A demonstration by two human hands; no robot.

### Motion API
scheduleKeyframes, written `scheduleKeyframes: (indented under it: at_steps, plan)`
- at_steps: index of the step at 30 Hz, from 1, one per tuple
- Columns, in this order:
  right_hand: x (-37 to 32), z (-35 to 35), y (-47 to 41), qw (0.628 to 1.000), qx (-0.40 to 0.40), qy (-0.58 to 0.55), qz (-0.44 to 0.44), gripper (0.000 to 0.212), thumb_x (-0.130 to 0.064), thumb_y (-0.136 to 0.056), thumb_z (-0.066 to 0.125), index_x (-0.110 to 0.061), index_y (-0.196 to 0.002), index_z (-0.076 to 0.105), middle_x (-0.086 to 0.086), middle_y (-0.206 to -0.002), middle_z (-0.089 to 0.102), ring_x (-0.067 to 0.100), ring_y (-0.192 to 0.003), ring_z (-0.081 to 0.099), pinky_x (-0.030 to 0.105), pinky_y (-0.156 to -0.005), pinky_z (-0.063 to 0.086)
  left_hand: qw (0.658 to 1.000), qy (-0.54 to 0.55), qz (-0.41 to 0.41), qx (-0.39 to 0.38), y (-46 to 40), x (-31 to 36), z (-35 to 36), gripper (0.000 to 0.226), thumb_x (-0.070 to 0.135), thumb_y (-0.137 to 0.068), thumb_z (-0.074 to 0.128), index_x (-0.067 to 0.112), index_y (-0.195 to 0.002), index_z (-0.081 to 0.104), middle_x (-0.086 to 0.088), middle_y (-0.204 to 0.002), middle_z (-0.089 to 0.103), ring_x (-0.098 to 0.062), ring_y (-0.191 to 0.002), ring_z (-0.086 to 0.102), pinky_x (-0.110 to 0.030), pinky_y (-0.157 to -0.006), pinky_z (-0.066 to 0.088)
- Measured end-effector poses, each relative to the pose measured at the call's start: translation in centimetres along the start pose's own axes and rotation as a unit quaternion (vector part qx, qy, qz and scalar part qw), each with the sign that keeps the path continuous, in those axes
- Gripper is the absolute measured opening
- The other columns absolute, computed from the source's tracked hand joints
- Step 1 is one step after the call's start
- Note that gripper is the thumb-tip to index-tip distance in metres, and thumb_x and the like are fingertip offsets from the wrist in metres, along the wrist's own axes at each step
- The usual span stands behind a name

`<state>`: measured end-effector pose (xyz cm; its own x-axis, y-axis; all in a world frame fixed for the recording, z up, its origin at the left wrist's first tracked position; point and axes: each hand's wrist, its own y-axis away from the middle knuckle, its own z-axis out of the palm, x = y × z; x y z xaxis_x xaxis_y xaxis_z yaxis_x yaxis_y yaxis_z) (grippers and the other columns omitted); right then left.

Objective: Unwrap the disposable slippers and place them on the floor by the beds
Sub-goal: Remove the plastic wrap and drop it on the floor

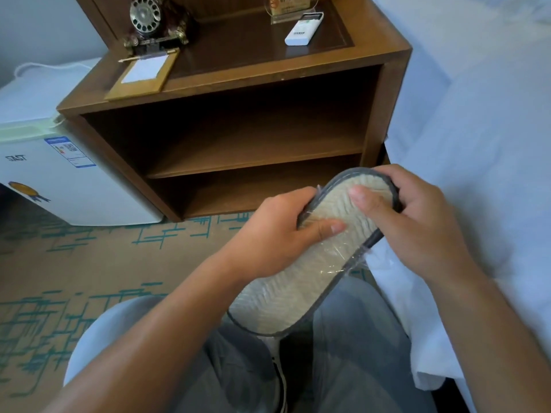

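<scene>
Bed (pixel 492 144) at three o'clock, nightstand (pixel 238 129) at twelve. Wrapped slippers (pixel 307 272) at centre, sole up. Left hand (pixel 277 231) and right hand (pixel 417 216) both curled round, thumbs pressing. Risk: slick film (pixel 351 263) slipping, slippers dropping.

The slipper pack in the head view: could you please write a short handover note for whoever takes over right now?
Left hand: grips the left edge of the slipper pack, thumb on the sole.
Right hand: grips the far end, thumb pressed on the sole.
Where: the pack is held sole-up over the lap, in front of the wooden nightstand; the bed is to the right.
Done: pack is in hand; the clear plastic wrap covers most of it, and the far end looks bare.
Left: pull the wrap off, separate the slippers, set them on the carpet by the beds.
</scene>
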<state>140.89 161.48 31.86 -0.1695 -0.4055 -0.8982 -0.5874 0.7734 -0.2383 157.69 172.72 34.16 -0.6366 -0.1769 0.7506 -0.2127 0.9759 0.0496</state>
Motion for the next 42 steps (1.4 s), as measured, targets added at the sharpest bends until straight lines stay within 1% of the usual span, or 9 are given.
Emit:
scheduleKeyframes:
  at_steps: [6,12,15,24,27,30,32,35,42]
  plan:
    - [0.2,-0.8,-0.3,0.991,0.055,-0.124,0.012,0.005,-0.034,-0.087,0.073,-0.031,-0.09,0.07,-0.013,-0.08,0.073,0.002,-0.073,0.067,0.016,-0.064,0.052,0.995,0.026,-0.05,-0.079,-0.4,0.1,-0.1,0.035,0.044,-0.08,0.082,0.023,-0.105,0.068,0.005,-0.097,0.076,-0.01,-0.087,0.074,-0.045,-0.079,0.061]
    - [0.9,-1.6,-1.0,0.942,0.124,-0.307,0.048,0.036,-0.037,-0.065,0.083,-0.024,-0.096,0.069,-0.007,-0.08,0.072,0.01,-0.076,0.067,0.025,-0.069,0.055,0.992,0.02,-0.065,-0.107,-0.2,0.1,-1.3,0.031,0.045,-0.078,0.082,0.026,-0.098,0.068,0.008,-0.092,0.075,-0.006,-0.08,0.073,-0.039,-0.074,0.062]
    - [1.0,-1.7,-1.0,0.924,0.077,-0.371,0.051,0.032,-0.022,-0.071,0.085,-0.019,-0.099,0.069,-0.004,-0.085,0.073,0.011,-0.081,0.069,0.026,-0.073,0.056,0.991,0.044,-0.066,-0.105,0.0,0.0,-2.1,0.036,0.044,-0.077,0.083,0.023,-0.103,0.069,0.005,-0.096,0.076,-0.011,-0.085,0.075,-0.047,-0.079,0.062]
    - [-0.1,-1.3,0.9,0.864,-0.094,-0.488,0.083,0.062,-0.048,-0.039,0.098,-0.023,-0.094,0.083,-0.001,-0.093,0.079,0.013,-0.084,0.077,0.023,-0.065,0.06,0.967,0.189,-0.065,-0.16,0.5,0.5,-2.7,0.044,0.031,-0.081,0.074,0.012,-0.12,0.066,-0.007,-0.114,0.075,-0.027,-0.102,0.075,-0.048,-0.088,0.06]
    - [-0.8,-0.9,1.4,0.805,-0.158,-0.565,0.087,0.04,-0.041,-0.074,0.084,-0.011,-0.1,0.082,0.006,-0.099,0.08,0.016,-0.092,0.077,0.023,-0.077,0.06,0.954,0.229,-0.071,-0.178,0.6,0.5,-2.4,0.04,0.025,-0.085,0.072,0.01,-0.122,0.066,-0.011,-0.116,0.075,-0.031,-0.105,0.074,-0.048,-0.091,0.059]
    - [-1.8,-2.6,1.5,0.818,-0.086,-0.561,0.091,0.036,0.003,-0.103,0.042,0.028,-0.129,0.044,0.046,-0.125,0.055,0.054,-0.122,0.056,0.052,-0.108,0.043,0.949,0.226,-0.078,-0.204,0.5,0.4,-2.1,0.036,0.027,-0.087,0.076,0.014,-0.12,0.068,-0.011,-0.116,0.075,-0.031,-0.105,0.073,-0.05,-0.093,0.058]
    - [-1.0,-1.9,1.0,0.85,-0.084,-0.518,0.046,0.055,-0.014,-0.094,0.065,0.013,-0.138,0.046,0.032,-0.128,0.06,0.044,-0.124,0.058,0.05,-0.106,0.046,0.945,0.228,-0.081,-0.221,0.4,0.3,-2.1,0.037,0.027,-0.086,0.076,0.018,-0.121,0.069,-0.009,-0.117,0.075,-0.03,-0.106,0.074,-0.048,-0.093,0.058]
    - [0.3,-1.5,0.4,0.807,-0.11,-0.577,0.057,0.086,-0.037,-0.072,0.082,0.002,-0.139,0.045,0.023,-0.121,0.06,0.039,-0.119,0.059,0.051,-0.098,0.049,0.946,0.23,-0.08,-0.215,0.5,0.1,-2.6,0.04,0.027,-0.085,0.077,0.018,-0.123,0.068,-0.009,-0.119,0.074,-0.03,-0.107,0.073,-0.046,-0.091,0.058]
    - [0.8,-0.1,-0.2,0.87,0.006,-0.473,0.135,0.038,-0.021,-0.059,0.091,-0.015,-0.094,0.079,0.008,-0.106,0.075,0.023,-0.102,0.073,0.037,-0.09,0.057,0.991,0.107,-0.047,-0.072,0.7,-1.1,-5.7,0.023,0.034,-0.07,0.081,0.035,-0.092,0.071,0.004,-0.093,0.078,-0.013,-0.083,0.076,-0.024,-0.067,0.058]
